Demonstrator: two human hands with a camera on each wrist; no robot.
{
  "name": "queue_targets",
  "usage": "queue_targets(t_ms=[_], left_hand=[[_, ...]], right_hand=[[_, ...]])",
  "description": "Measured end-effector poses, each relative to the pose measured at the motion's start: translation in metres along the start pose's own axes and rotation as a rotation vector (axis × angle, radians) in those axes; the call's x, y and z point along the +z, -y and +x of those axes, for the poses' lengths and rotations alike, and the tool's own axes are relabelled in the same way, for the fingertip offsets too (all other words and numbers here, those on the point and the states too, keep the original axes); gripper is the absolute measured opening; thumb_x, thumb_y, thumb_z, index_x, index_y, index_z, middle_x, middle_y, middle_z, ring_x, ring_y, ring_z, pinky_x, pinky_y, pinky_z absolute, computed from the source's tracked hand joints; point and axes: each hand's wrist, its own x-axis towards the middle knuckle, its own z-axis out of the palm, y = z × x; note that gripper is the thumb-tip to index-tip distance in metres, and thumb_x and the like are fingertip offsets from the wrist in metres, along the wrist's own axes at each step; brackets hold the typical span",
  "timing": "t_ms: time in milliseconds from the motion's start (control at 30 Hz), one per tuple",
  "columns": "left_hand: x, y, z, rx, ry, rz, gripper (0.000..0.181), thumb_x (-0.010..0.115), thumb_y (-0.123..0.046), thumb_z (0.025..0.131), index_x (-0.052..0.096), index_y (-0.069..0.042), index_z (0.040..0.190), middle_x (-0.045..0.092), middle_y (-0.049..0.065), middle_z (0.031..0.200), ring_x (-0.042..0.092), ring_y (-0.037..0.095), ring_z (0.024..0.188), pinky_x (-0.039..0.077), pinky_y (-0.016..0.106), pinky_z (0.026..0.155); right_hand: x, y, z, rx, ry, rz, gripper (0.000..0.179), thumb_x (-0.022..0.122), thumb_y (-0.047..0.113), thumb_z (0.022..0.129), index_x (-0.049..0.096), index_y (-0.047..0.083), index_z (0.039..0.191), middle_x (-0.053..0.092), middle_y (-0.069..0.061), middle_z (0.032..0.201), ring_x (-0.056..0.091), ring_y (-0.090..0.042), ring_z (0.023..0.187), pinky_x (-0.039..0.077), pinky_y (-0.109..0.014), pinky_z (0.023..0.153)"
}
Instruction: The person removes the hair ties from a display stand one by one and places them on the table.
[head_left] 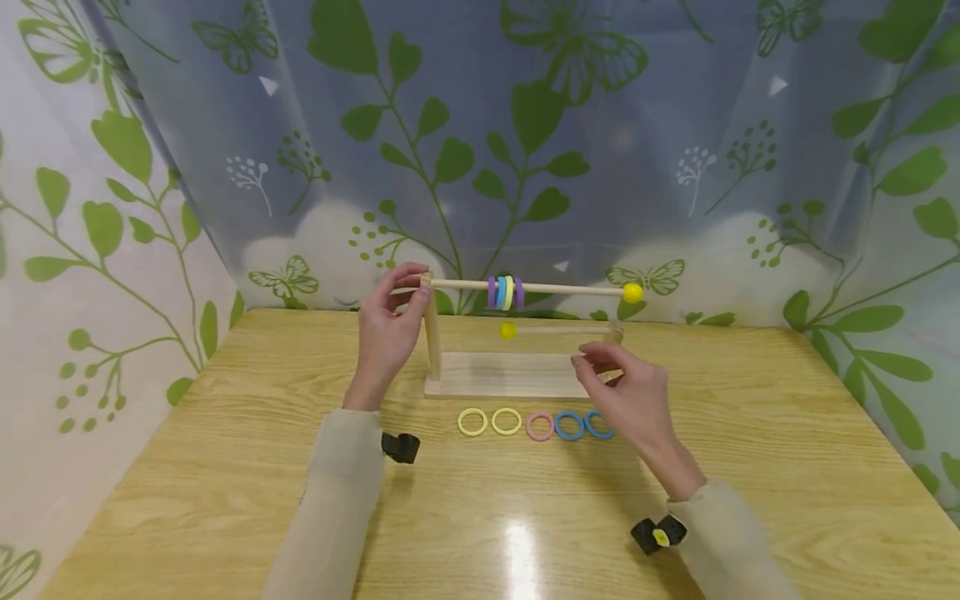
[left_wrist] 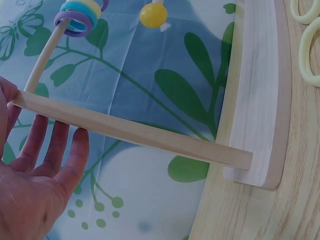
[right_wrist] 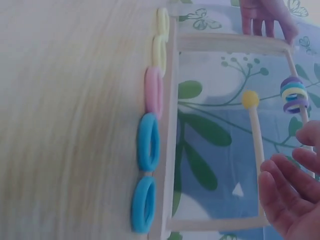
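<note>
A light wooden stand (head_left: 502, 377) has a flat base and two posts. My left hand (head_left: 386, 329) holds the top of its left post (left_wrist: 135, 126) between thumb and fingers. From that post a rod (head_left: 573, 290) runs rightward to a yellow ball (head_left: 633, 292). Purple, blue and yellow rings (head_left: 502, 293) hang together around its middle. A lower rod (right_wrist: 256, 137) with a yellow ball (head_left: 507, 331) extends leftward from the right post (head_left: 615, 333). Near that post my right hand (head_left: 633, 396) hovers, fingers loosely bent, with nothing visible between them.
In front of the base, a row of loose rings lies on the wooden table (head_left: 247, 483): two yellow rings (head_left: 472, 422), a pink ring (head_left: 540, 427) and two blue rings (right_wrist: 148, 142). Behind the stand hangs a leaf-patterned curtain (head_left: 465, 108).
</note>
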Motion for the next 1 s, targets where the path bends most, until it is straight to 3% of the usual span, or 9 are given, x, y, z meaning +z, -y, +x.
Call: queue_targets(t_ms=[167, 400, 533, 733, 1000], left_hand=[[0.0, 0.0, 0.0, -0.001, 0.007, 0.004, 0.028, 0.061, -0.006, 0.101, 0.065, 0.0, 0.128, 0.063, 0.019, 0.114, 0.065, 0.018, 0.098, 0.056, 0.017, 0.077], [0.0, 0.027, 0.01, 0.007, -0.01, 0.01, 0.029, 0.062, -0.007, 0.101, 0.065, -0.004, 0.13, 0.063, 0.017, 0.117, 0.065, 0.019, 0.101, 0.056, 0.018, 0.075], [0.0, 0.034, 0.012, 0.025, -0.014, 0.001, 0.027, 0.064, -0.011, 0.101, 0.067, -0.01, 0.128, 0.064, 0.013, 0.116, 0.066, 0.019, 0.101, 0.056, 0.018, 0.075], [-0.002, 0.037, 0.01, 0.047, 0.006, -0.012, 0.026, 0.065, -0.016, 0.101, 0.068, -0.011, 0.126, 0.064, 0.009, 0.112, 0.068, 0.02, 0.1, 0.058, 0.02, 0.077], [-0.007, 0.035, 0.012, 0.067, 0.039, -0.026, 0.026, 0.066, -0.018, 0.101, 0.069, -0.011, 0.126, 0.064, 0.005, 0.112, 0.071, 0.019, 0.1, 0.061, 0.025, 0.08]], right_hand=[[0.008, 0.008, 0.008, -0.023, -0.03, 0.039, 0.014, 0.078, 0.011, 0.089, 0.078, 0.007, 0.103, 0.078, -0.007, 0.087, 0.072, -0.018, 0.073, 0.051, -0.009, 0.058], [0.018, 0.017, 0.021, -0.053, -0.053, 0.071, 0.015, 0.079, 0.011, 0.089, 0.077, 0.004, 0.102, 0.078, -0.007, 0.087, 0.073, -0.02, 0.075, 0.053, -0.013, 0.058], [0.024, 0.022, 0.028, -0.049, -0.071, 0.099, 0.017, 0.08, 0.013, 0.088, 0.078, 0.005, 0.102, 0.079, -0.008, 0.088, 0.073, -0.022, 0.076, 0.051, -0.011, 0.058], [0.035, 0.027, 0.035, -0.033, -0.085, 0.13, 0.017, 0.081, 0.014, 0.088, 0.078, 0.006, 0.102, 0.079, -0.009, 0.09, 0.073, -0.022, 0.078, 0.051, -0.011, 0.059], [0.046, 0.032, 0.046, -0.102, -0.087, 0.126, 0.015, 0.079, 0.012, 0.088, 0.077, 0.003, 0.1, 0.079, -0.01, 0.089, 0.074, -0.022, 0.076, 0.05, -0.009, 0.058]])
